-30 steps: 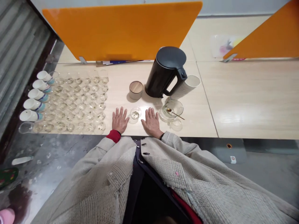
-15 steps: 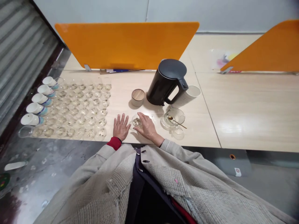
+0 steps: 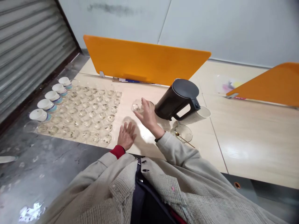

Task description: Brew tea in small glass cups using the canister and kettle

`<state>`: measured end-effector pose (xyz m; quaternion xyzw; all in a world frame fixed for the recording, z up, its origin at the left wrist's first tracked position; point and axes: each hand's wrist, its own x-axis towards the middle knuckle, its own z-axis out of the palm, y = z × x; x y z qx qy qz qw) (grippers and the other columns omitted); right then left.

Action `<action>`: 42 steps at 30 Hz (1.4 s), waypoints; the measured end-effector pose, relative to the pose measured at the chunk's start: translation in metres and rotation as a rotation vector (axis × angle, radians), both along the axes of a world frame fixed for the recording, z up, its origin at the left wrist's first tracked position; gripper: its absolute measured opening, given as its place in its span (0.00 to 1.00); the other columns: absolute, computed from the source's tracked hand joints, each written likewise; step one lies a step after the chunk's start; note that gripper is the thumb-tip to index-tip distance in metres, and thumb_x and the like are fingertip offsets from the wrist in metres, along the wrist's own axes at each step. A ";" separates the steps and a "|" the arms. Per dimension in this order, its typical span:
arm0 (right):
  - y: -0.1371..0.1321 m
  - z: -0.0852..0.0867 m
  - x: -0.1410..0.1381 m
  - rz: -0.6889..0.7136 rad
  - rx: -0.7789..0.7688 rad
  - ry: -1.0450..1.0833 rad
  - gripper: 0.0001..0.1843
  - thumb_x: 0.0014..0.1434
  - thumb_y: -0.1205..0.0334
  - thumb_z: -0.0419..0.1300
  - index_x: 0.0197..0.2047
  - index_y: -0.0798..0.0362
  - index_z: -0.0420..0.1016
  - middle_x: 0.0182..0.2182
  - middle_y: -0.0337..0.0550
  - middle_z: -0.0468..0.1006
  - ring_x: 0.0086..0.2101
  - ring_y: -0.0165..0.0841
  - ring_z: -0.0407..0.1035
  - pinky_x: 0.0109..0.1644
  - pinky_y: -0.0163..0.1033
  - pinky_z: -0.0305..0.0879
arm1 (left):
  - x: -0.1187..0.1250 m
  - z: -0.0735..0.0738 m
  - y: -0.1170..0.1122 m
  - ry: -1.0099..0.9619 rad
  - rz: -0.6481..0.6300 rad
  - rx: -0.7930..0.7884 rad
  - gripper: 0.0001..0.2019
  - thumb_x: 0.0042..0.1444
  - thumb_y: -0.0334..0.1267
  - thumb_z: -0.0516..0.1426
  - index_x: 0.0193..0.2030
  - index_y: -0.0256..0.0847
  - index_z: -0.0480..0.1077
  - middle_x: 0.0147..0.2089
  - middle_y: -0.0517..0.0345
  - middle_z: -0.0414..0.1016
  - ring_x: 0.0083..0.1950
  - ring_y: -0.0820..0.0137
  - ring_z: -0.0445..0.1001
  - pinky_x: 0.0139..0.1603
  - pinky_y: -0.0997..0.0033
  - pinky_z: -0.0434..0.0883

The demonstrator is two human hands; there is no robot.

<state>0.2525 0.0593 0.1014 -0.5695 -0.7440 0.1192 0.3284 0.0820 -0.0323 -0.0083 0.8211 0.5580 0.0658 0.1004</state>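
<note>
My right hand [image 3: 149,116] grips a small clear cup [image 3: 137,106] with dark bits in it, raised over the table. Behind that hand, the jar with a wooden lid is mostly hidden. My left hand [image 3: 126,135] rests flat near the table's front edge, fingers spread and holding nothing. To its left stand rows of clear cups [image 3: 87,115] with dark bits at the bottom. A glass bowl [image 3: 187,134] with a gold spoon [image 3: 184,139] across it is to the right of my right forearm.
A black kettle [image 3: 174,101] stands right of my right hand, with a tall white cup [image 3: 202,114] beside it. Several white-and-blue cups [image 3: 53,96] line the left end. An orange divider [image 3: 147,60] rises at the back; a second divider [image 3: 273,82] is at right.
My right hand has lifted the clear cup from the table and moved it away from me, toward the jar. My left hand stays spread on the table. The camera view has tilted.
</note>
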 end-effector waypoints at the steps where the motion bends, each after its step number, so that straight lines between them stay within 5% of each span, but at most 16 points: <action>1: 0.020 0.004 -0.008 -0.017 -0.016 0.006 0.42 0.67 0.54 0.64 0.76 0.61 0.54 0.67 0.64 0.67 0.67 0.51 0.64 0.73 0.57 0.63 | 0.000 0.000 0.000 0.005 -0.001 -0.006 0.30 0.76 0.47 0.48 0.81 0.43 0.56 0.85 0.49 0.46 0.85 0.43 0.43 0.81 0.32 0.50; 6: 0.109 -0.005 -0.048 -0.115 -0.167 0.053 0.36 0.62 0.66 0.65 0.71 0.63 0.59 0.63 0.65 0.68 0.63 0.52 0.67 0.70 0.55 0.66 | 0.002 -0.001 -0.001 0.025 0.002 0.021 0.31 0.74 0.47 0.50 0.81 0.45 0.57 0.85 0.50 0.49 0.85 0.45 0.47 0.81 0.34 0.53; 11: 0.160 -0.029 -0.075 -0.245 -0.295 0.079 0.30 0.60 0.72 0.60 0.65 0.61 0.63 0.64 0.65 0.68 0.62 0.52 0.68 0.68 0.58 0.68 | 0.000 -0.003 -0.006 -0.007 0.003 0.042 0.30 0.74 0.49 0.49 0.80 0.46 0.59 0.84 0.50 0.51 0.85 0.44 0.47 0.81 0.35 0.54; 22: 0.192 -0.055 -0.099 -0.288 -0.356 0.035 0.28 0.61 0.74 0.54 0.64 0.63 0.64 0.67 0.67 0.66 0.61 0.46 0.69 0.66 0.51 0.69 | -0.001 -0.010 -0.009 -0.073 0.009 0.082 0.30 0.73 0.48 0.51 0.79 0.45 0.61 0.83 0.52 0.55 0.85 0.45 0.48 0.80 0.35 0.59; 28: 0.193 -0.052 -0.096 -0.293 -0.367 0.022 0.39 0.60 0.73 0.55 0.74 0.66 0.54 0.74 0.72 0.55 0.69 0.51 0.62 0.71 0.55 0.65 | -0.001 -0.011 -0.008 -0.062 0.002 0.091 0.30 0.74 0.48 0.50 0.79 0.46 0.60 0.84 0.53 0.53 0.85 0.46 0.47 0.81 0.35 0.58; 32: 0.168 -0.040 -0.097 -0.290 -0.319 -0.010 0.48 0.60 0.72 0.56 0.80 0.65 0.43 0.80 0.72 0.41 0.77 0.55 0.48 0.76 0.62 0.58 | -0.002 -0.012 -0.006 -0.055 -0.014 0.085 0.30 0.74 0.49 0.49 0.80 0.45 0.59 0.84 0.51 0.51 0.85 0.44 0.48 0.80 0.34 0.57; 36: 0.087 -0.026 -0.090 -0.088 -0.165 0.011 0.49 0.65 0.65 0.57 0.82 0.60 0.39 0.81 0.65 0.42 0.79 0.53 0.41 0.79 0.64 0.51 | -0.002 -0.014 -0.003 -0.058 -0.022 0.082 0.30 0.73 0.47 0.52 0.79 0.44 0.61 0.83 0.46 0.54 0.84 0.43 0.48 0.81 0.32 0.55; 39: 0.003 -0.021 -0.069 0.123 -0.147 0.070 0.41 0.67 0.61 0.57 0.80 0.56 0.52 0.79 0.60 0.55 0.77 0.48 0.51 0.79 0.59 0.55 | -0.001 -0.013 0.000 -0.041 -0.003 0.032 0.30 0.71 0.44 0.54 0.77 0.42 0.63 0.81 0.44 0.59 0.84 0.43 0.49 0.82 0.33 0.52; 42: -0.072 -0.024 -0.032 0.274 -0.284 0.178 0.34 0.66 0.60 0.60 0.74 0.52 0.67 0.70 0.58 0.72 0.69 0.47 0.68 0.72 0.58 0.69 | -0.001 -0.009 0.002 -0.030 -0.012 -0.005 0.31 0.71 0.42 0.53 0.80 0.43 0.59 0.83 0.45 0.54 0.85 0.44 0.45 0.82 0.34 0.50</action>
